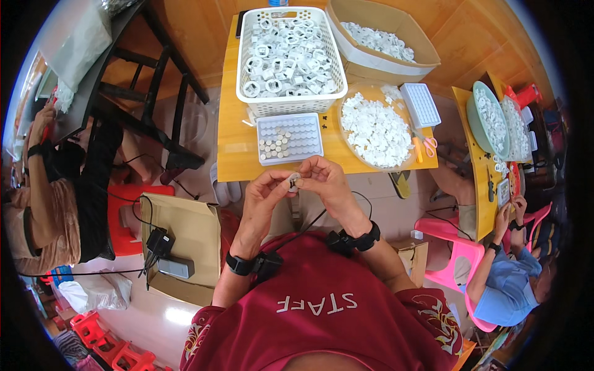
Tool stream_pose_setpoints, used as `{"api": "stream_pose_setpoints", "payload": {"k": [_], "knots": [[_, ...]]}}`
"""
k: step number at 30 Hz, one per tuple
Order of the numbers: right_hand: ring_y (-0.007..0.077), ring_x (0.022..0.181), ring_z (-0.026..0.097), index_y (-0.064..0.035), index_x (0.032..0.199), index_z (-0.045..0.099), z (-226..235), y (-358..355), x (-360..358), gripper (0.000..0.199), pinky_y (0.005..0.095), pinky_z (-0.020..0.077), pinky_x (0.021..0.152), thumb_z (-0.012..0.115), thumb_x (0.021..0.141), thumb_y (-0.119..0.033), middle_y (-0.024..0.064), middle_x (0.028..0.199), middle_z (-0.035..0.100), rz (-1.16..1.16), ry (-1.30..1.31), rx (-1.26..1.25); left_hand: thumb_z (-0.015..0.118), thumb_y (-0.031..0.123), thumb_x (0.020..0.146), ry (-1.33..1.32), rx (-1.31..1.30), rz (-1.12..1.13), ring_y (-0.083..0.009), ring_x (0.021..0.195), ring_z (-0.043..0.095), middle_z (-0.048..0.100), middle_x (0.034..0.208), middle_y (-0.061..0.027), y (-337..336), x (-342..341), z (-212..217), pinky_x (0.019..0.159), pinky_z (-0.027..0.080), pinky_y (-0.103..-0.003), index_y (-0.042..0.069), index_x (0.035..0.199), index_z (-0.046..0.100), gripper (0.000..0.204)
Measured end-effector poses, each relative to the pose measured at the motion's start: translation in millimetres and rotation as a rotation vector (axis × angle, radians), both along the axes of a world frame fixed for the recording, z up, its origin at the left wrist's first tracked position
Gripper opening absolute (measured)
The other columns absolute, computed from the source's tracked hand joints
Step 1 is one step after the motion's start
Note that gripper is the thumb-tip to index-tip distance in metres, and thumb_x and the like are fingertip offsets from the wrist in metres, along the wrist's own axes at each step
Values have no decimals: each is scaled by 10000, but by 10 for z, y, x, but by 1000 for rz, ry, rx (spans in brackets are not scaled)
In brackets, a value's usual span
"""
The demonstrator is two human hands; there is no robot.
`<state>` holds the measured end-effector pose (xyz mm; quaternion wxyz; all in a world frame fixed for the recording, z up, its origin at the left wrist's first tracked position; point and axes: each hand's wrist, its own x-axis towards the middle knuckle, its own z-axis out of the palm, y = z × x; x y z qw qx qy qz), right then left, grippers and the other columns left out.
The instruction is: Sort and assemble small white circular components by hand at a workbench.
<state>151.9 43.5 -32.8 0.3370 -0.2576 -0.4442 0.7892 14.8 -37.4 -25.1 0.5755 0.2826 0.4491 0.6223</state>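
My left hand and my right hand meet just in front of the table's near edge. Between the fingertips of both is a small round whitish part, pinched from either side; its exact kind is too small to tell. Just beyond, on the table, lies a pale compartment tray with several small round discs gathered at its left side. To the right of it a round shallow tray bears a heap of small white plastic pieces.
A white perforated basket full of white ring-shaped parts and a cardboard box stand at the back. A second compartment tray, an orange-handled tool and pink scissors lie right. An open carton is low left. People sit on both sides.
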Motion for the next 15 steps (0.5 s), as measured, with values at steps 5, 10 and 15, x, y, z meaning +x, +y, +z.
{"api": "stream_pose_setpoints", "payload": {"k": [5,10,15], "knots": [[67,751,541,8,889,524,187,-134,4,150,205,463,672,610,768,30,23,824,564,-90,-75,110,525,90,867,-131,7,-17,-127,837,574,609,957,-78,-20,19,40,734,473,-255,10,1019,562,175],[73,733,550,30,903,520,144,-129,-15,151,202,476,659,596,774,49,37,817,566,-109,-89,138,518,81,869,-87,-15,12,-134,839,586,615,966,-83,-11,21,16,731,486,-256,10,1036,581,191],[75,701,555,43,886,517,152,-133,-28,105,195,482,631,569,796,45,45,796,569,-94,-93,126,551,89,855,9,3,42,-120,837,584,622,950,-63,-23,41,2,729,488,-253,16,1011,610,183]]}}
